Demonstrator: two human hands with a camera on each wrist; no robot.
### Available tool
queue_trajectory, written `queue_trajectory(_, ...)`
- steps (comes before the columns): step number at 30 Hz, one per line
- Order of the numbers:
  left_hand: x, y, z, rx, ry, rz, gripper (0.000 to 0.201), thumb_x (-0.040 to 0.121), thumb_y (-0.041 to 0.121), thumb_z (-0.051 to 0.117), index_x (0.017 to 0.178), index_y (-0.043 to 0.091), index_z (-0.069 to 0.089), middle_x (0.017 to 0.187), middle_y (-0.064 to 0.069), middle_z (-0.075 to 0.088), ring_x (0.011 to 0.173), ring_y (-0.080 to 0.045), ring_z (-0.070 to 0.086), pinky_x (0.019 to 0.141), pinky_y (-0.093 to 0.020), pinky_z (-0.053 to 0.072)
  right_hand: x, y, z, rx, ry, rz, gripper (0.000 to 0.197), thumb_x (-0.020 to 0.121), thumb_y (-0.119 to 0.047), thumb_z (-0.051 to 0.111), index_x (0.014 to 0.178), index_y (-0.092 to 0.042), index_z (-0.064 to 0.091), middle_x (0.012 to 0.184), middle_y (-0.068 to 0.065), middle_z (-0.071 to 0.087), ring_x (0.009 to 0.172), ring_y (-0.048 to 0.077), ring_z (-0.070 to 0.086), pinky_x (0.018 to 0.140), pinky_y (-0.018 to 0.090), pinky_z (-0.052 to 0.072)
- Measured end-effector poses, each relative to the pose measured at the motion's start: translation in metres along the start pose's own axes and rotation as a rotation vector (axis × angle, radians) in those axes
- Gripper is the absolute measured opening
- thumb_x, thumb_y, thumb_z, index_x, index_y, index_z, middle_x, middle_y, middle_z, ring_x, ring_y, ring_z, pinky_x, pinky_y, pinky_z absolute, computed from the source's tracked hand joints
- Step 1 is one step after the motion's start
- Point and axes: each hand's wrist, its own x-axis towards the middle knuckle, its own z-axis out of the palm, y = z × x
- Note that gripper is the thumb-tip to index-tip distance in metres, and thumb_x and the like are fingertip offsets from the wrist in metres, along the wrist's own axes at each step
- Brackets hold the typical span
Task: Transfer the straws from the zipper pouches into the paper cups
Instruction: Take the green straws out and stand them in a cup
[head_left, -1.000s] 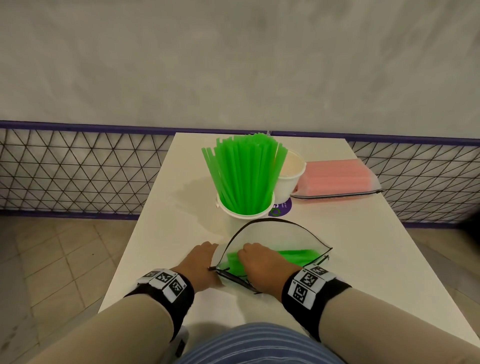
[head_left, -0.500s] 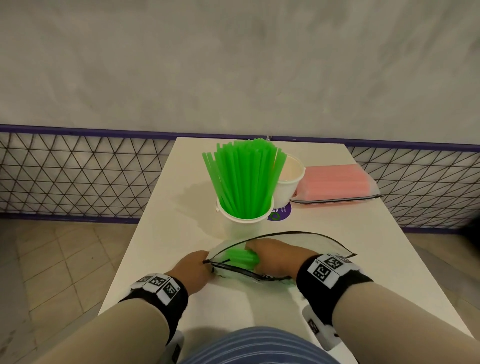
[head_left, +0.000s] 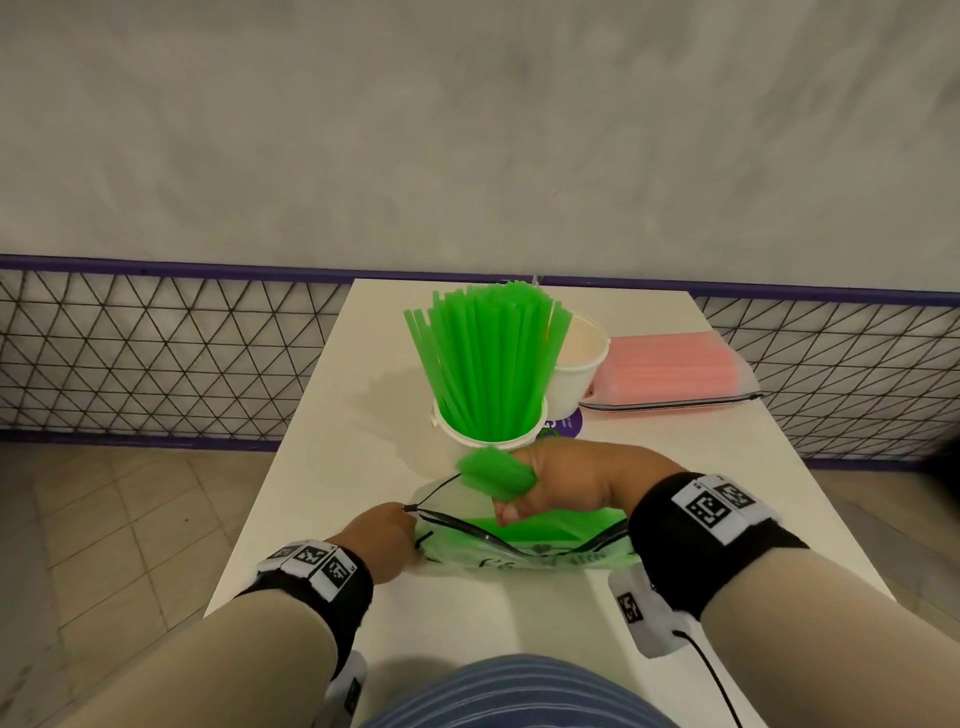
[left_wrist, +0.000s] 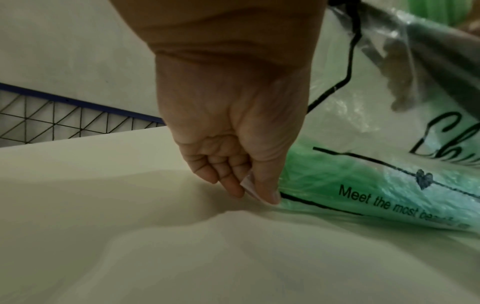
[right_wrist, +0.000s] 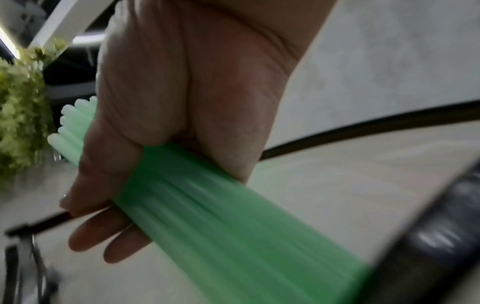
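Observation:
A clear zipper pouch (head_left: 524, 551) with black lettering lies near the table's front edge, its mouth open. My right hand (head_left: 550, 483) grips a bundle of green straws (head_left: 491, 473) and lifts one end out of the pouch; the wrist view shows the bundle (right_wrist: 207, 201) wrapped by thumb and fingers. My left hand (head_left: 387, 540) pinches the pouch's left corner (left_wrist: 259, 191) against the table. Just behind stands a white paper cup (head_left: 488, 441) packed with upright green straws (head_left: 488, 358). A second paper cup (head_left: 576, 364) stands behind it, with no straws showing in it.
A closed pouch of pink straws (head_left: 670, 374) lies at the back right of the white table (head_left: 322, 457). A purple-railed wire mesh fence (head_left: 156, 353) and a grey wall stand behind. Tiled floor lies to the left.
My right hand has closed round the green straws inside the pouch and raised their end up and out towards the full cup. The left hand stays on the pouch's corner.

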Motion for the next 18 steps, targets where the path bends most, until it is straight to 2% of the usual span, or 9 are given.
queue_trajectory(3,-0.026,0.023,-0.016,0.056,-0.006,-0.059,0.041,0.093,0.037,0.056,0.124,0.009,0.060,0.126,-0.007,0.059,0.123,-0.024,0.053,0.099,-0.026,0.040,-0.013,-0.019,-0.015,0.228,0.054,-0.088,0.012,0.087,-0.020,0.071,0.098,-0.025,0.072,0.103,-0.004,0.075,0.103,0.009,0.068,0.105,0.032,0.043)
queue_trajectory(5,-0.026,0.027,-0.021,0.098,-0.043,-0.034,0.038,0.093,0.030,0.058,0.125,0.008,0.059,0.128,-0.008,0.058,0.124,-0.023,0.051,0.098,-0.025,0.038,-0.023,-0.031,-0.027,0.378,0.137,-0.168,0.013,0.089,-0.015,0.068,0.101,-0.017,0.070,0.102,0.001,0.075,0.103,0.010,0.069,0.103,0.030,0.044)
queue_trajectory(7,-0.027,0.023,-0.029,0.103,-0.086,-0.042,0.030,0.089,0.017,0.061,0.118,0.009,0.060,0.124,-0.008,0.059,0.122,-0.024,0.054,0.092,-0.024,0.042,-0.030,-0.042,-0.039,0.517,0.268,-0.243,0.010,0.090,-0.013,0.066,0.100,-0.014,0.069,0.098,0.003,0.076,0.098,0.013,0.071,0.095,0.029,0.049)
queue_trajectory(8,-0.026,0.018,-0.035,0.097,-0.061,-0.042,0.028,0.088,0.012,0.060,0.116,0.010,0.059,0.121,-0.007,0.059,0.122,-0.024,0.054,0.090,-0.023,0.042,-0.031,-0.046,-0.046,0.580,0.340,-0.284,0.009,0.090,-0.012,0.066,0.098,-0.013,0.068,0.094,0.004,0.076,0.094,0.013,0.071,0.089,0.027,0.052)
queue_trajectory(9,-0.023,0.015,-0.042,0.068,-0.023,-0.039,0.031,0.089,0.010,0.058,0.120,0.009,0.056,0.124,-0.007,0.058,0.123,-0.024,0.053,0.091,-0.023,0.041,-0.032,-0.050,-0.052,0.649,0.405,-0.332,0.007,0.090,-0.011,0.066,0.097,-0.013,0.067,0.090,0.004,0.075,0.090,0.014,0.071,0.083,0.026,0.053)
queue_trajectory(11,-0.018,0.012,-0.059,-0.030,0.096,-0.025,0.041,0.091,0.006,0.055,0.132,0.010,0.049,0.133,-0.007,0.055,0.123,-0.022,0.052,0.094,-0.022,0.040,-0.031,-0.058,-0.063,0.829,0.519,-0.443,0.006,0.088,-0.008,0.064,0.093,-0.011,0.066,0.083,0.006,0.072,0.082,0.018,0.068,0.078,0.028,0.053)
queue_trajectory(14,-0.008,0.019,-0.079,-0.394,0.273,-0.023,0.055,0.092,0.004,0.055,0.144,0.012,0.038,0.143,-0.009,0.048,0.126,-0.023,0.048,0.098,-0.029,0.041,-0.027,-0.071,-0.076,1.059,0.694,-0.590,0.010,0.091,0.001,0.059,0.090,-0.009,0.062,0.074,0.007,0.067,0.074,0.020,0.063,0.075,0.031,0.053)
queue_trajectory(16,-0.003,0.031,-0.090,-0.650,0.297,0.025,0.070,0.091,0.005,0.058,0.152,0.014,0.024,0.154,-0.007,0.034,0.139,-0.023,0.036,0.105,-0.034,0.036,-0.023,-0.079,-0.082,1.168,0.802,-0.653,0.011,0.091,0.002,0.058,0.089,-0.009,0.060,0.072,0.006,0.065,0.073,0.020,0.062,0.077,0.032,0.052)
queue_trajectory(18,-0.006,0.047,-0.099,-0.838,0.254,0.108,0.088,0.084,0.007,0.064,0.155,0.018,0.013,0.160,-0.004,0.022,0.145,-0.020,0.025,0.106,-0.034,0.033,-0.019,-0.082,-0.085,1.218,0.888,-0.680,0.011,0.091,0.000,0.060,0.089,-0.010,0.061,0.072,0.005,0.064,0.074,0.020,0.062,0.079,0.033,0.052)
